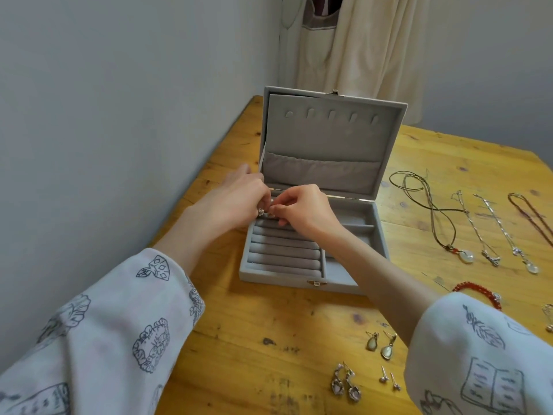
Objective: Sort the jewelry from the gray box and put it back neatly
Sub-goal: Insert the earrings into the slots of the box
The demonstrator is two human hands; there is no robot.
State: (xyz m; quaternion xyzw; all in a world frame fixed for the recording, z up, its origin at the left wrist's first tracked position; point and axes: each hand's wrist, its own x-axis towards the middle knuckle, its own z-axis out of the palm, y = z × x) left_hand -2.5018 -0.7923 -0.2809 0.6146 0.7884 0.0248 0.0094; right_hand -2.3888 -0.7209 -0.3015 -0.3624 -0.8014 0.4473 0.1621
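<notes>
Over the far-left ring rolls of the open box point(311, 277), our left hand point(236, 196) and right hand point(302, 206) pinch a ring point(261, 211) together, apparently to seat it. Necklaces point(466, 229) and earrings point(380, 345) wait sorted at right.

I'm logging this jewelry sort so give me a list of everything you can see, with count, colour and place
box: one, gray, open, middle of the table
ring: one, silver with a clear stone, at the box's ring rolls, between the hands
necklaces: four, one on dark cord with a pale pendant, two silver, one dark red, right of the box
bracelet: one, red beads, near the right sleeve
drop earrings: two, pale stones, front of the table
dangle earrings: two, silver, front edge
studs: two, silver, beside the dangles
table: one, yellow wood
garment: one, cream, hanging behind
left hand: holds the ring
right hand: pinches at the ring
</notes>
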